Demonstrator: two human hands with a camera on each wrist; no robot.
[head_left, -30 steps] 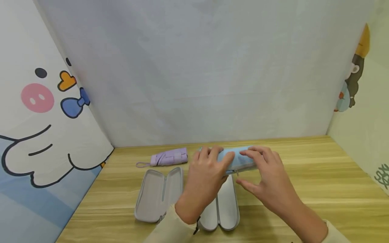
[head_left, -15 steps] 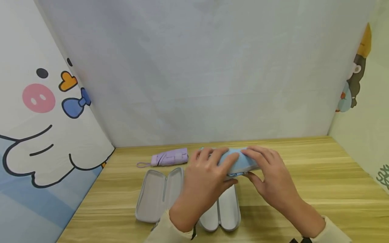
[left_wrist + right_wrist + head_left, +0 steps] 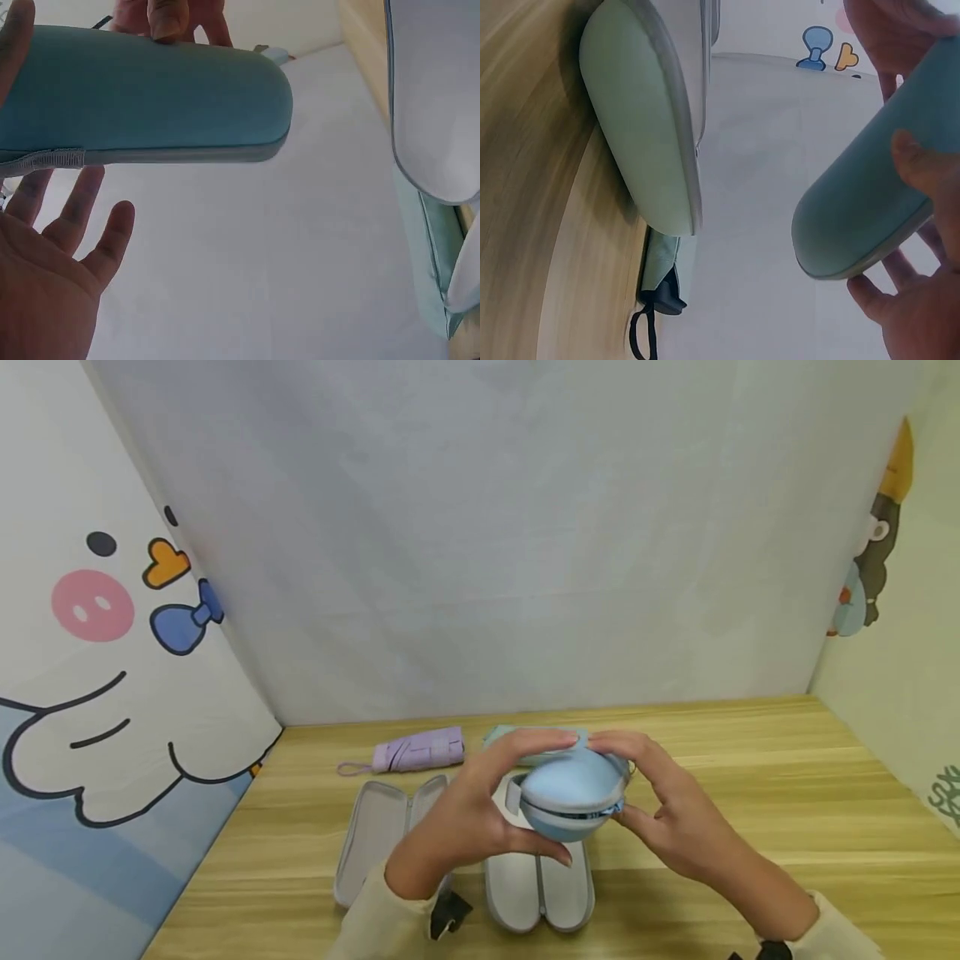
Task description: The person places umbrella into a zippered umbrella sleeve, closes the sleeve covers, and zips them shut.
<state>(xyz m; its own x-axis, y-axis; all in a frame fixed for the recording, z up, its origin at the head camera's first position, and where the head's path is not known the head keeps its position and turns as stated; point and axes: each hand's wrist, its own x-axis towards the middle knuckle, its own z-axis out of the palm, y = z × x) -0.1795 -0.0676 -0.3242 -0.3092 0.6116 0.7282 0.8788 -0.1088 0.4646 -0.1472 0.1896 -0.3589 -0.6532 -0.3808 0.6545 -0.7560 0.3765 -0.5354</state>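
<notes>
A light-blue hard-shell zip case (image 3: 573,777) is held up between both hands, its rounded end towards me in the head view. A narrow gap along the seam shows darker blue material inside. My left hand (image 3: 474,814) holds it from the left, fingers over the top and thumb below. From the other side my right hand (image 3: 671,797) grips it, fingertips on top and thumb near the zip end. In the right wrist view the case (image 3: 877,180) hangs clear of the table with fingers around it. The far side of the case is hidden in the head view.
An open zip case with a white inside (image 3: 513,885) lies below the hands. Left of it is another open grey-lined case (image 3: 366,852). Behind them lie a folded purple umbrella (image 3: 420,750) and a pale green umbrella (image 3: 660,259) with a black handle.
The blue case has turned so its rounded end faces me. My left hand has shifted from its top to around its left side. My right hand stays on it.
</notes>
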